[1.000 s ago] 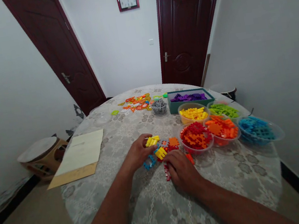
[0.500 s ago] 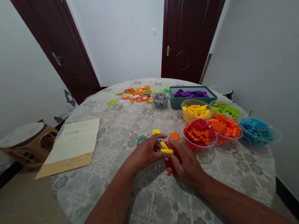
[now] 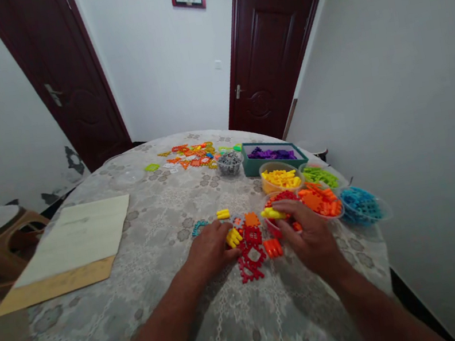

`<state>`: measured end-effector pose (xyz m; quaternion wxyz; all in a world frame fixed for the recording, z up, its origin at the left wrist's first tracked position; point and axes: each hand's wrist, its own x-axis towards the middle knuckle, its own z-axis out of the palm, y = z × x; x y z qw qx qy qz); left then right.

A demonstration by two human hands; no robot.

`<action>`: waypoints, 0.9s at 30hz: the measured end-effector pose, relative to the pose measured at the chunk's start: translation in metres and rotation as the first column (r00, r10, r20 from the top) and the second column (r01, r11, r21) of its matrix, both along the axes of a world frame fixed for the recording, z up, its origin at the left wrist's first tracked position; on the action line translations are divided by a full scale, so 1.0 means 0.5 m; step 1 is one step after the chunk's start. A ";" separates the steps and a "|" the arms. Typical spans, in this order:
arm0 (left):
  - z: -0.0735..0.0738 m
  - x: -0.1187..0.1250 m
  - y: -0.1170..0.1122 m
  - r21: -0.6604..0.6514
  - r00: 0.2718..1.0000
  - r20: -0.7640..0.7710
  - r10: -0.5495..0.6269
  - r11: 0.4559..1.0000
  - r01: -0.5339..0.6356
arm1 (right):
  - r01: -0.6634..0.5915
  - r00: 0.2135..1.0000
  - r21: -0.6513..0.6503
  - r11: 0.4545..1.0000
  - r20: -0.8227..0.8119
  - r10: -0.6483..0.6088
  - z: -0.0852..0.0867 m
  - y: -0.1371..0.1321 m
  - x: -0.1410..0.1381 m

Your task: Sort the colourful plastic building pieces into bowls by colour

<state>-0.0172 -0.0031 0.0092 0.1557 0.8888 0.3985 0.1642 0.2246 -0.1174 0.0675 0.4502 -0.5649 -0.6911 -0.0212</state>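
Between the fingers of my left hand [image 3: 211, 250] is a yellow toy building piece [image 3: 234, 238], held low beside several red notched building pieces [image 3: 254, 254] on the table. My right hand [image 3: 308, 234] pinches another yellow building piece [image 3: 273, 213] over the front edge of a tub of red pieces [image 3: 281, 199]. An orange-red ribbed piece [image 3: 273, 248] lies between the hands, right of the red ones. Just beyond are an orange square piece [image 3: 251, 219], a small yellow piece [image 3: 223, 214] and a teal piece [image 3: 199, 227].
Clear tubs of yellow [image 3: 281, 178], green [image 3: 319, 176], orange [image 3: 320, 200] and blue pieces [image 3: 360, 204] stand at the right. Behind them are a green box of purple pieces [image 3: 248, 168] and a grey-filled tub [image 3: 230, 163]. Mixed pieces [image 3: 192, 156] lie far back; papers [image 3: 76, 233] lie left.
My hands have moved apart. The right hand has gone right toward the red tub with a yellow piece, uncovering the red pieces. The view has shifted right and up.
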 end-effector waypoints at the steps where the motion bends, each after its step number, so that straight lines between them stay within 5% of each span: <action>1: 0.000 0.004 -0.003 0.005 0.999 -0.040 0.008 1.000 -0.008 | 0.040 0.999 -0.004 0.999 0.019 -0.040 0.021 0.015 0.027; 6: -0.002 0.007 0.000 -0.016 0.997 -0.070 -0.019 1.000 0.018 | 0.239 0.947 -0.025 0.971 0.225 -0.227 0.073 0.165 0.168; 10: -0.007 -0.003 0.010 -0.036 0.999 0.025 -0.032 0.999 0.032 | 0.335 0.897 -0.024 0.942 0.315 -0.311 0.065 0.290 0.230; 13: -0.002 -0.006 0.013 -0.025 0.994 0.112 -0.020 0.999 0.022 | 0.355 0.890 -0.028 0.934 0.314 -0.329 0.055 0.330 0.241; 20: 0.014 -0.001 0.005 0.027 0.953 0.297 -0.063 0.998 0.057 | 0.313 0.916 -0.024 0.950 0.270 -0.295 0.075 0.244 0.189; 24: 0.036 0.004 -0.010 0.041 0.917 0.377 -0.131 0.991 0.125 | 0.121 0.986 -0.152 0.981 0.136 -0.100 0.085 0.138 0.081; 27: 0.049 0.008 -0.022 0.060 0.878 0.444 -0.178 0.984 0.169 | -0.090 0.996 -0.356 0.930 -0.048 0.078 0.069 0.077 -0.011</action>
